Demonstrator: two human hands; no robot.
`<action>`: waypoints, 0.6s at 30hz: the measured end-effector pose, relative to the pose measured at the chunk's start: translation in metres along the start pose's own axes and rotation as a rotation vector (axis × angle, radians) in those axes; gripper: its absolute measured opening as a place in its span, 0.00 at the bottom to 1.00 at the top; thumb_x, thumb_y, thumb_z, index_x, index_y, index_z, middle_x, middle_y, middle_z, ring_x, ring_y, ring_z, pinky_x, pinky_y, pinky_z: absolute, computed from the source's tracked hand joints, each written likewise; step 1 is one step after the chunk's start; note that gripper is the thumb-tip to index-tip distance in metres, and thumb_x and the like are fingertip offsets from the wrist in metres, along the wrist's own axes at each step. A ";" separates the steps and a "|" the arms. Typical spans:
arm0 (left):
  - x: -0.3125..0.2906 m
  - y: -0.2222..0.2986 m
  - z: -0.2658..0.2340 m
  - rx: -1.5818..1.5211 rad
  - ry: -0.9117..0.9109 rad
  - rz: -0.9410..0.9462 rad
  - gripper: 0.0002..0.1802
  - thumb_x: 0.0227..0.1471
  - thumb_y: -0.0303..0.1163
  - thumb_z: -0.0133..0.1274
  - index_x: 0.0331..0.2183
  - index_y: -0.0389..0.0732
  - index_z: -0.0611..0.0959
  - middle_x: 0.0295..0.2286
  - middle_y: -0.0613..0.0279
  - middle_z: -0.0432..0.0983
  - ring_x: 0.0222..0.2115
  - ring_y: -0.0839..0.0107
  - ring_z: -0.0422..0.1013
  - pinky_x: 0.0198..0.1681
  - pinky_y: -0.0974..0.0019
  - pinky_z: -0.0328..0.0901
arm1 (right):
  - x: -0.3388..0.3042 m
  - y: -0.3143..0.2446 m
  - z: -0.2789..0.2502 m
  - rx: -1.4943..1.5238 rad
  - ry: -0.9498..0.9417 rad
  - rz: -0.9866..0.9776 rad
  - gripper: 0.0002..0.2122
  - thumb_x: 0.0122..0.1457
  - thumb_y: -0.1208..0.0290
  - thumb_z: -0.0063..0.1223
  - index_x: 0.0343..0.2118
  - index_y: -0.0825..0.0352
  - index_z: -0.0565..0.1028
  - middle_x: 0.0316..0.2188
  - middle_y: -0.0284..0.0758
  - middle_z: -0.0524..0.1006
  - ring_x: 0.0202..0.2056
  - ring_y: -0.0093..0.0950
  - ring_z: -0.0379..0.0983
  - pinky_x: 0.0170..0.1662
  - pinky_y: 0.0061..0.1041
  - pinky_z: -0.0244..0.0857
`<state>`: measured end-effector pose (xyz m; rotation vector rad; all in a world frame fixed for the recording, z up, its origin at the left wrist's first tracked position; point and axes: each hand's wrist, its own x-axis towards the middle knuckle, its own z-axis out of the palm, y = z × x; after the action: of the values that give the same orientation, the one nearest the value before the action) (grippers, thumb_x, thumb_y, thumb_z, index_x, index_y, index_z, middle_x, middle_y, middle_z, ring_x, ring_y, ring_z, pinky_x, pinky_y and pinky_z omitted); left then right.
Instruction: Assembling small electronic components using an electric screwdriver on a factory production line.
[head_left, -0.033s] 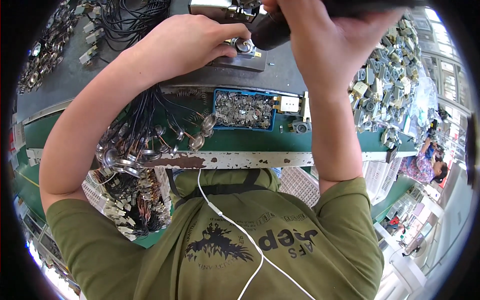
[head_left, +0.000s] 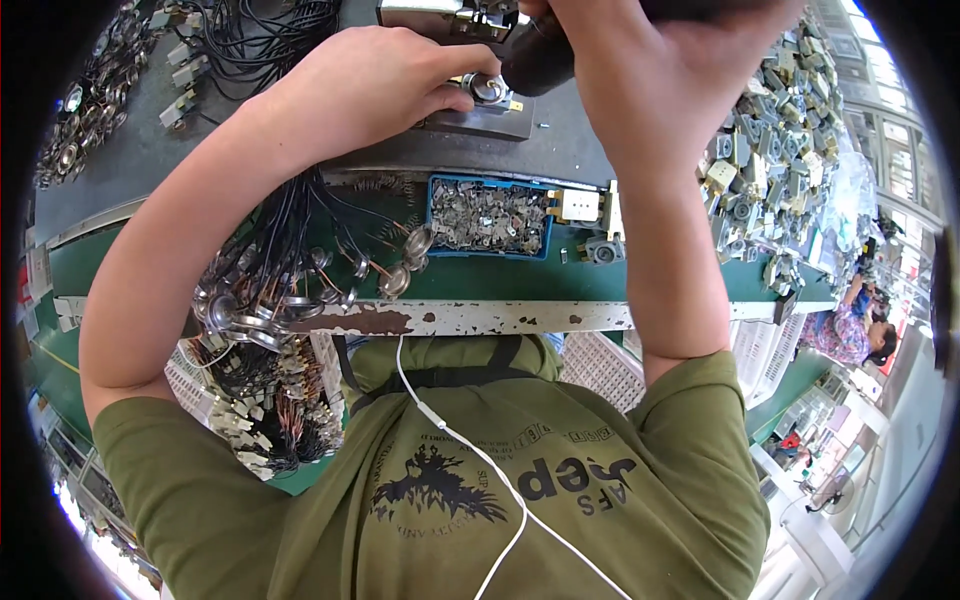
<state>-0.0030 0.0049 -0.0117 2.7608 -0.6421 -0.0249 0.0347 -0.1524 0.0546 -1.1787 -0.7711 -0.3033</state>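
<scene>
- Black tool (head_left: pixel 543 60): we hold it in the right hand (head_left: pixel 685 60), which is closed around its body; some of those fingers are hidden. The tool's near end sits just to the right of the left fingertips.
- Round metal part (head_left: pixel 487 89): we pinch it narrowly between thumb and forefinger of the left hand (head_left: pixel 395 88). It sits over the metal block (head_left: pixel 505 125), between our two hands. We cannot tell whether the tool touches it.
- Blue box (head_left: pixel 548 240): it lies between our forearms, nearer our body than the hands, and holds small metal pieces (head_left: pixel 485 218).
- White plug piece (head_left: pixel 579 206): it lies just right of the box, beside our right forearm.
- Black cables (head_left: pixel 285 225): they run beneath our left forearm, with metal discs (head_left: pixel 394 281) nearer our body.
- Grey parts (head_left: pixel 775 150): we have these piled to the right of the right hand.
</scene>
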 end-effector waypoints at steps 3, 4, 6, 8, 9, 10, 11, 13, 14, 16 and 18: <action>0.000 0.007 0.001 0.053 0.052 0.006 0.17 0.59 0.40 0.58 0.49 0.52 0.80 0.33 0.61 0.82 0.38 0.58 0.80 0.38 0.55 0.73 | -0.002 -0.002 -0.002 -0.033 0.025 0.007 0.17 0.57 0.86 0.63 0.47 0.71 0.69 0.32 0.37 0.81 0.25 0.22 0.78 0.27 0.20 0.72; 0.001 0.012 0.000 0.137 0.208 0.110 0.16 0.55 0.38 0.59 0.47 0.50 0.80 0.35 0.63 0.80 0.40 0.62 0.78 0.41 0.57 0.72 | -0.001 0.000 -0.006 -0.046 0.028 0.010 0.17 0.57 0.86 0.63 0.47 0.71 0.69 0.32 0.37 0.81 0.25 0.22 0.77 0.27 0.20 0.72; -0.003 0.033 -0.004 0.148 0.267 0.237 0.17 0.46 0.30 0.62 0.41 0.47 0.80 0.39 0.68 0.76 0.46 0.69 0.74 0.45 0.62 0.68 | -0.004 -0.001 -0.013 -0.089 0.041 0.023 0.17 0.57 0.86 0.63 0.47 0.71 0.70 0.32 0.37 0.81 0.25 0.23 0.77 0.26 0.20 0.72; -0.009 0.053 0.002 0.099 0.056 0.364 0.10 0.44 0.30 0.61 0.34 0.45 0.83 0.33 0.67 0.78 0.39 0.67 0.76 0.43 0.61 0.68 | -0.004 -0.006 -0.013 -0.107 0.047 0.027 0.16 0.57 0.85 0.63 0.47 0.71 0.70 0.32 0.37 0.81 0.24 0.23 0.77 0.26 0.20 0.71; -0.011 0.061 0.011 0.076 -0.058 0.423 0.07 0.44 0.30 0.61 0.31 0.46 0.85 0.31 0.68 0.79 0.37 0.67 0.76 0.42 0.61 0.68 | -0.002 -0.008 -0.013 -0.115 0.047 0.026 0.16 0.58 0.85 0.63 0.46 0.71 0.70 0.32 0.37 0.81 0.24 0.23 0.77 0.26 0.20 0.71; -0.013 0.065 0.023 0.073 -0.085 0.462 0.04 0.45 0.31 0.60 0.28 0.48 0.85 0.29 0.69 0.79 0.36 0.68 0.76 0.41 0.63 0.67 | 0.000 -0.006 -0.014 -0.119 0.044 0.022 0.16 0.58 0.85 0.63 0.46 0.71 0.70 0.32 0.37 0.81 0.24 0.23 0.77 0.26 0.20 0.71; -0.013 0.071 0.030 0.068 -0.107 0.506 0.02 0.46 0.32 0.59 0.26 0.49 0.86 0.28 0.71 0.79 0.35 0.69 0.77 0.41 0.64 0.66 | 0.003 -0.007 -0.016 -0.130 0.040 0.016 0.16 0.58 0.85 0.63 0.46 0.71 0.70 0.32 0.37 0.81 0.24 0.23 0.77 0.26 0.20 0.71; -0.012 0.075 0.037 0.131 -0.146 0.529 0.02 0.47 0.33 0.59 0.26 0.50 0.86 0.28 0.72 0.79 0.36 0.70 0.77 0.40 0.65 0.66 | 0.010 -0.007 -0.019 -0.146 0.034 -0.002 0.15 0.58 0.85 0.63 0.46 0.71 0.70 0.32 0.37 0.81 0.24 0.23 0.77 0.26 0.20 0.71; -0.011 0.075 0.038 0.187 -0.194 0.554 0.03 0.48 0.33 0.58 0.27 0.51 0.86 0.28 0.74 0.79 0.36 0.71 0.77 0.40 0.66 0.65 | 0.014 -0.007 -0.019 -0.152 0.033 -0.013 0.15 0.58 0.84 0.63 0.46 0.71 0.70 0.32 0.37 0.81 0.24 0.23 0.77 0.26 0.20 0.71; -0.013 0.075 0.036 0.176 -0.184 0.561 0.02 0.48 0.33 0.58 0.27 0.51 0.86 0.28 0.74 0.78 0.36 0.72 0.76 0.40 0.66 0.65 | 0.022 -0.007 -0.020 -0.163 0.036 -0.036 0.15 0.58 0.84 0.63 0.45 0.71 0.70 0.32 0.37 0.81 0.23 0.23 0.77 0.26 0.20 0.71; -0.014 0.073 0.034 0.087 -0.111 0.548 0.02 0.48 0.33 0.58 0.28 0.50 0.85 0.28 0.72 0.78 0.36 0.70 0.77 0.38 0.64 0.65 | 0.030 -0.010 -0.020 -0.174 0.044 -0.060 0.15 0.58 0.84 0.63 0.45 0.71 0.71 0.32 0.37 0.81 0.23 0.23 0.77 0.26 0.20 0.71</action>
<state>-0.0499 -0.0614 -0.0232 2.5778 -1.4347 -0.0299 0.0578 -0.1688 0.0786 -1.3089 -0.7540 -0.4521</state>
